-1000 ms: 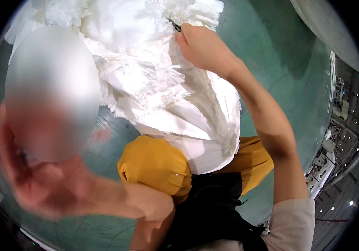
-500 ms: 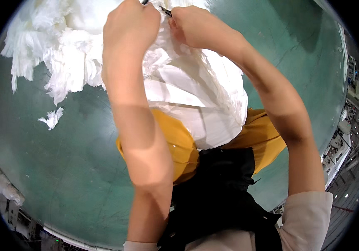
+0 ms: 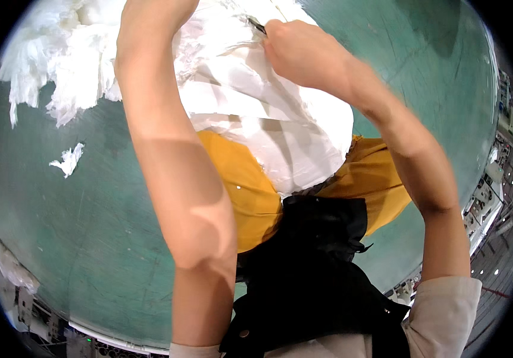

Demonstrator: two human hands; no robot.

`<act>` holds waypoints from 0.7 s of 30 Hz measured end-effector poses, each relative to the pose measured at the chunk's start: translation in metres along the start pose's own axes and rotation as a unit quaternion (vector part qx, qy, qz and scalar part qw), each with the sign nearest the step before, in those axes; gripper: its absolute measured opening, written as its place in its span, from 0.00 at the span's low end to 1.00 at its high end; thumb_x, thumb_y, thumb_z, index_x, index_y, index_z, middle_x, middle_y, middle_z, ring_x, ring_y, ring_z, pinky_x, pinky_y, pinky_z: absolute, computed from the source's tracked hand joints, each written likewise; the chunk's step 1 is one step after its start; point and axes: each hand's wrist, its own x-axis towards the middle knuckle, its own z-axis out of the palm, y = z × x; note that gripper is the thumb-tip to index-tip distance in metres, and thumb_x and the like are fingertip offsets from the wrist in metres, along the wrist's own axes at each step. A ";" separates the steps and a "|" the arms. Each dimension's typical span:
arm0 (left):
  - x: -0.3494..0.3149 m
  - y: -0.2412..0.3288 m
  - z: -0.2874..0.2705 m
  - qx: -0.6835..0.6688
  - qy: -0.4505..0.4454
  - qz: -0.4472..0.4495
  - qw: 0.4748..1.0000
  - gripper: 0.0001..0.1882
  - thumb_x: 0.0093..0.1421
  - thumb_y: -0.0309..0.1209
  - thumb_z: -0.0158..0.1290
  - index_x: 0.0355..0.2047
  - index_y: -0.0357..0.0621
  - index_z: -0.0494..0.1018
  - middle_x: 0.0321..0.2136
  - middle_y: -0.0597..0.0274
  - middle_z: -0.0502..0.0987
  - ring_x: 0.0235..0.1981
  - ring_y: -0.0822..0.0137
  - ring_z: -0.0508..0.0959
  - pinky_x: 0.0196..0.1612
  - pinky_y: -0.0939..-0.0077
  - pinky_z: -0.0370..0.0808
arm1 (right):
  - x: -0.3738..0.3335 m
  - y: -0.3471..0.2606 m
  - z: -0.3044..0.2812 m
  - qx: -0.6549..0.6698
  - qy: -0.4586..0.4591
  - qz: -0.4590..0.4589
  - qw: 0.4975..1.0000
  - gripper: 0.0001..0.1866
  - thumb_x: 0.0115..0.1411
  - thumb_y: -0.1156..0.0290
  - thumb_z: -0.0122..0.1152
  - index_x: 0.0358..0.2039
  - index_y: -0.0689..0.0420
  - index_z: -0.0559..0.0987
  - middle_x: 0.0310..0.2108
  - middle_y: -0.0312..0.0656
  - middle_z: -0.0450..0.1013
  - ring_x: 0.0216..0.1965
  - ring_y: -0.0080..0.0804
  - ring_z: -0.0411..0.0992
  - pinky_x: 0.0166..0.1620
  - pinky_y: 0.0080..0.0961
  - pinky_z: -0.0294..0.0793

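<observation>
My right hand (image 3: 304, 52) is closed around a small, dark, pointed tool (image 3: 257, 25). Its tip reaches out past the fingers, over the white material; whether it is tweezers or a blade I cannot make out. At the upper edge, my left hand (image 3: 160, 15) is partly cut off and its fingers are hidden, so what it holds does not show. Beneath both hands a large, crumpled white sheet bundle (image 3: 304, 149) lies in folds and reaches down between my legs. Shaggy white fluff (image 3: 83, 56) spreads to the left of my left forearm.
A green floor (image 3: 89, 227) surrounds me. One loose white scrap (image 3: 68, 160) lies on it at the left. Yellow-trousered legs (image 3: 238, 185) flank the bundle. A clear plastic-wrapped roll (image 3: 11, 262) sits at the far left edge, and equipment (image 3: 483, 203) lines the right rim.
My left hand has moved up and left, partly out of view. The right hand has shifted right and slightly down with the dark tool, so the hands are farther apart.
</observation>
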 end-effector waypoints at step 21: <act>0.025 -0.010 0.028 0.191 -0.110 -0.100 0.970 0.23 0.52 0.38 0.39 0.41 0.37 0.74 0.33 0.44 0.77 0.37 0.49 0.76 0.42 0.64 0.69 | -0.183 0.060 0.076 0.051 0.004 0.041 0.998 0.03 0.51 0.78 0.48 0.27 0.64 0.65 0.17 0.53 0.71 0.21 0.52 0.72 0.24 0.42 0.71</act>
